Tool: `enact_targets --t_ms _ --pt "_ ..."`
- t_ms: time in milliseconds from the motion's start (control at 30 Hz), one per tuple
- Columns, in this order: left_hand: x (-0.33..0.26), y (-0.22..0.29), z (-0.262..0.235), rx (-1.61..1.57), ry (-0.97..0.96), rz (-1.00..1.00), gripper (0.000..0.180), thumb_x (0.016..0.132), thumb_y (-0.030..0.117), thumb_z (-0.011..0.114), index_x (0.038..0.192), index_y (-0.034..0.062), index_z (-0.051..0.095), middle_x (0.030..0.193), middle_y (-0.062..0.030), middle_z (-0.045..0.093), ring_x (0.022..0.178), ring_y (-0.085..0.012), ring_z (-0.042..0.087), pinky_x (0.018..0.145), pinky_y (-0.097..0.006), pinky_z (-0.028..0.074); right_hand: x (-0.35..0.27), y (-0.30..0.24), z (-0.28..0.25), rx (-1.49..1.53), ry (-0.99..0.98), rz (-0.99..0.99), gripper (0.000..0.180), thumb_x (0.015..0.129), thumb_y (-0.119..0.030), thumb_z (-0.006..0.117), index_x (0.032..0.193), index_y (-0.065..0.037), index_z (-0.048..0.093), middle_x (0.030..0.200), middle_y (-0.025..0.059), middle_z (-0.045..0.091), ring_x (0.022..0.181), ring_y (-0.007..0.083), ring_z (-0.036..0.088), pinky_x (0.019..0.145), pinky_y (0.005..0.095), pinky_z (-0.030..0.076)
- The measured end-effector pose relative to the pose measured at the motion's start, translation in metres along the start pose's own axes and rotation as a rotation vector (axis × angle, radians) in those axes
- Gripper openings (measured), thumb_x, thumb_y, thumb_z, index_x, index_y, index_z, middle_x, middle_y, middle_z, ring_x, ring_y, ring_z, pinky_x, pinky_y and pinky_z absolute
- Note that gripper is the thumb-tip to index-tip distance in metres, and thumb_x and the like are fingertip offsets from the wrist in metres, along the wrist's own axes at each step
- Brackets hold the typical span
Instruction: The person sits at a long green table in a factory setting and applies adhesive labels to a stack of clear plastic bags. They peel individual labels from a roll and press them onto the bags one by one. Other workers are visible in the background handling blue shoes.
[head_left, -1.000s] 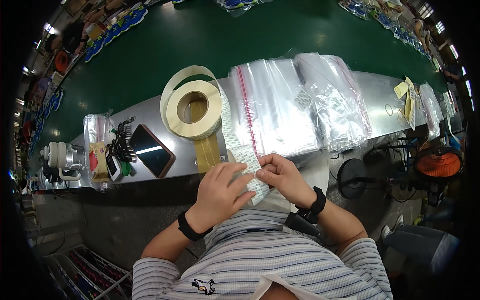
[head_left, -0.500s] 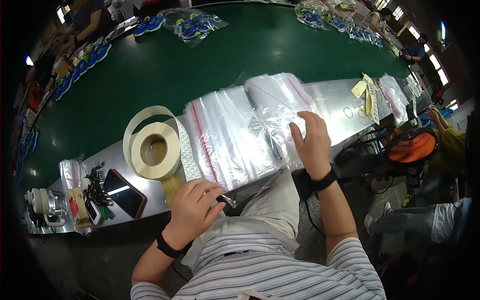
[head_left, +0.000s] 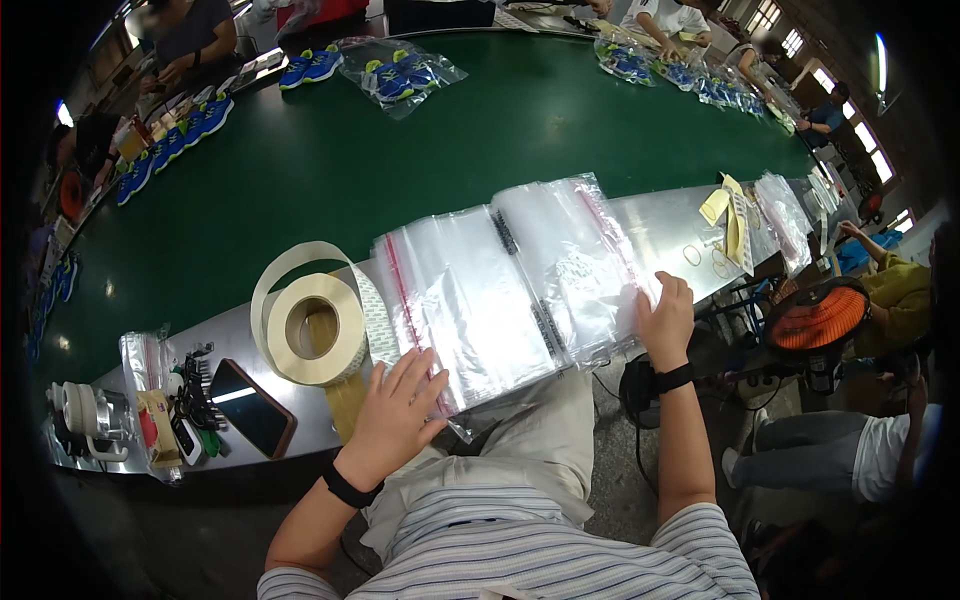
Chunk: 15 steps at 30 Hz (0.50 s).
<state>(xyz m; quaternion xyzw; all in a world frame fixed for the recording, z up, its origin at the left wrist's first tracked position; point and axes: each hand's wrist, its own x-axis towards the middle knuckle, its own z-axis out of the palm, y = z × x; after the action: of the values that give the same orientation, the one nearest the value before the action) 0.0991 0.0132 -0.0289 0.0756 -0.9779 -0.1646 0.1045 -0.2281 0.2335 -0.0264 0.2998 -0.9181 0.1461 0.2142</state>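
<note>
Clear plastic bags (head_left: 475, 310) lay flat in 2 neighbouring piles on the metal ledge (head_left: 650, 228), their far edges reaching over the green table (head_left: 500, 130) and their near edges overhanging toward the person's pale trousers (head_left: 530, 425). A red strip (head_left: 401, 285) ran along the left pile's left side. At that pile's near left corner, the left hand (head_left: 390, 408) rested with its fingers spread and slightly bent, clenched on nothing. The right hand (head_left: 668, 322) was at the right pile's right edge, thumb and fingertips against the plastic; whether they pinched it, I could not tell. Each wrist wore 1 dark band.

Just left of the bags stood a cream roll (head_left: 351, 328) with a loose length looping around it, above a tan strip (head_left: 345, 405). Farther left, a phone (head_left: 252, 410) lay tilted. Yellow paper pieces (head_left: 737, 225) were near the ledge's right end, and an orange fan (head_left: 815, 318) stood below them. Across the table, blue shoes (head_left: 398, 80) sat inside a transparent bag.
</note>
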Motion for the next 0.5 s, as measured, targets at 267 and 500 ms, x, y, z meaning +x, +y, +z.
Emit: enact_targets --t_ms 267,500 --pt "-0.056 -0.004 -0.014 -0.07 0.337 -0.444 0.049 0.073 0.017 0.072 0.118 0.0054 0.056 0.096 -0.0099 0.056 0.088 -0.0288 0.055 0.074 -0.039 0.045 -0.011 -0.052 -0.027 0.089 -0.052 -0.408 0.021 0.081 -0.007 0.061 0.101 -0.004 0.061 0.11 0.01 0.06 0.106 0.0287 0.054 0.098 0.0519 0.034" --pt "-0.06 0.01 0.006 -0.282 0.196 -0.444 0.054 0.074 0.008 0.069 0.126 0.0091 0.053 0.09 -0.0081 0.055 0.071 -0.0258 0.056 0.066 -0.035 0.047 -0.061 -0.124 -0.044 0.806 -0.391 -0.471 0.019 0.078 0.002 0.063 0.097 -0.003 0.063 0.096 0.0126 0.064 0.088 0.0301 0.06 0.077 0.0378 0.047"
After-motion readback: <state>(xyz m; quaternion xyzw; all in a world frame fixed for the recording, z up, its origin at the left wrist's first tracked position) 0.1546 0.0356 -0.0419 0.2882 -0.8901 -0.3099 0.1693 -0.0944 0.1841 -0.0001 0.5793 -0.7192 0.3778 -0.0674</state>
